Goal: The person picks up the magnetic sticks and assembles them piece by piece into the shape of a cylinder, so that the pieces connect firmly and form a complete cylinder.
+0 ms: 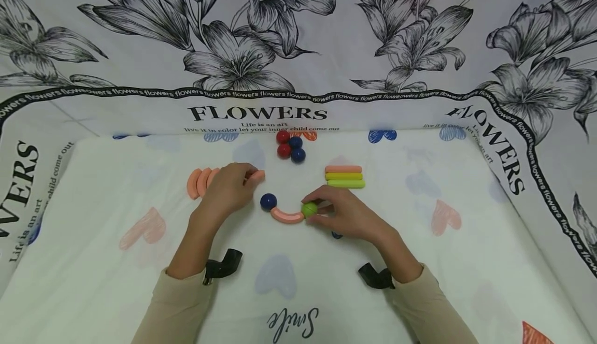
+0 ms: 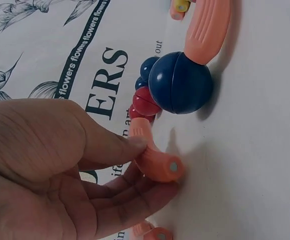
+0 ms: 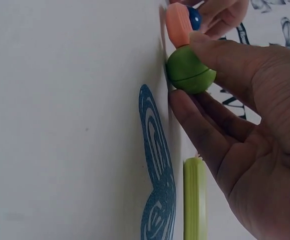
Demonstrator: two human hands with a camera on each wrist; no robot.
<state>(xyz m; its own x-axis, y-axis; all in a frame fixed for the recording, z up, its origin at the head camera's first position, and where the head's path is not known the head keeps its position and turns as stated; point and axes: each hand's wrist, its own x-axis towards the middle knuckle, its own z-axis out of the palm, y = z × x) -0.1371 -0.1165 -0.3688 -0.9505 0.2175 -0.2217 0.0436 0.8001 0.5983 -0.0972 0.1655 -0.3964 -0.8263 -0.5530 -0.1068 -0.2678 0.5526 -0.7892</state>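
A: Item one, the left hand [image 1: 230, 186]?
B: It pinches a curved salmon piece [image 2: 155, 157] between thumb and curled fingers, the piece's end disc just off the cloth. It sits just right of a stack of like salmon curves [image 1: 198, 182] lying on the tabletop [image 1: 116, 188].

A: Item two, the right hand [image 1: 342, 213]?
B: Thumb and fingers close round a green ball [image 3: 190, 70]. The ball touches the right end of a salmon arc [image 1: 286, 216].

A: The arc's other end?
B: A dark blue ball [image 1: 268, 201] sits against it. Ball, arc and ball lie as one chain at the centre of the tabletop, between the two hands.

A: Remaining stock?
B: Four balls [image 1: 290, 145], two red and two blue, clustered at the far edge. Three straight sticks [image 1: 344, 176] lie side by side, right of centre: one salmon, two yellow-green. The nearest green stick shows just beside the right hand in the right wrist view.

A: Surface covering?
B: A white cloth printed with pale hearts and blue butterflies; behind it hangs a flower-printed sheet [image 1: 298, 38] lettered "FLOWERS".

A: Anything on the person?
B: Beige sleeves [image 1: 177, 302], with a black strap fitting at each wrist.
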